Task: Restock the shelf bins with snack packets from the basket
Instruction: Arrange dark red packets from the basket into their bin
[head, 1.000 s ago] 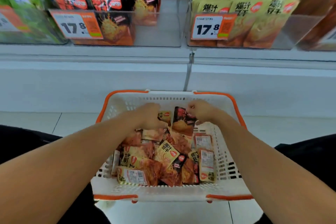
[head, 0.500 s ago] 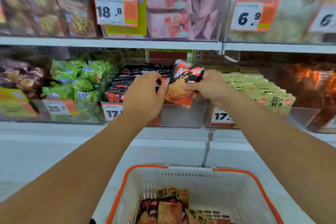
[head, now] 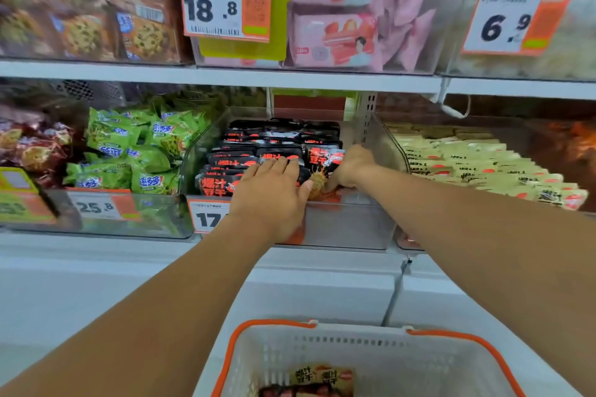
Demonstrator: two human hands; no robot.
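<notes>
A black-and-orange snack packet (head: pixel 321 167) stands at the front right of the clear middle bin (head: pixel 348 229), beside rows of matching black packets (head: pixel 258 151). My right hand (head: pixel 353 167) grips this packet from the right side, inside the bin. My left hand (head: pixel 274 193) lies with straight fingers on the black packets at the bin's front, its thumb touching the held packet. Below, the white basket with orange handles (head: pixel 267 358) holds more packets (head: pixel 322 379), mostly cut off by the frame's bottom edge.
Green packets (head: pixel 135 151) fill the bin to the left, pale yellow packets (head: pixel 477 164) the bin to the right. An upper shelf (head: pixel 225 76) carries cookie and pink packets behind price tags. A white ledge (head: pixel 129 267) runs beneath the bins.
Both hands lifted the black-and-orange packet from the basket up to the shelf and have now lowered it into the middle bin. The view rose from the basket to the shelves.
</notes>
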